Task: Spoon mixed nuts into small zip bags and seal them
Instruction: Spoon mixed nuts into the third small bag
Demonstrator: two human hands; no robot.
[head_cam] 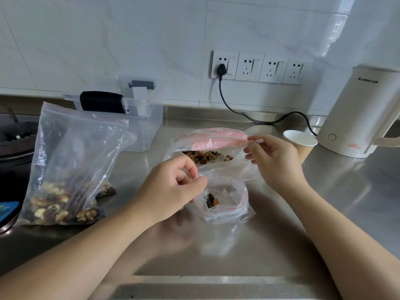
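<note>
A small clear zip bag with a red seal line stands open on the steel counter, with a few nuts at its bottom. My left hand pinches its left rim. Behind it lies a wider bag with a pink zip strip, open, with mixed nuts showing inside. My right hand pinches a thin white spoon handle that points into that bag's mouth; the spoon's bowl is hidden by the pink strip.
A large clear bag of mixed nuts stands at the left, beside a stove. A clear plastic box sits behind it. A paper cup and a white kettle with its black cord stand at the right.
</note>
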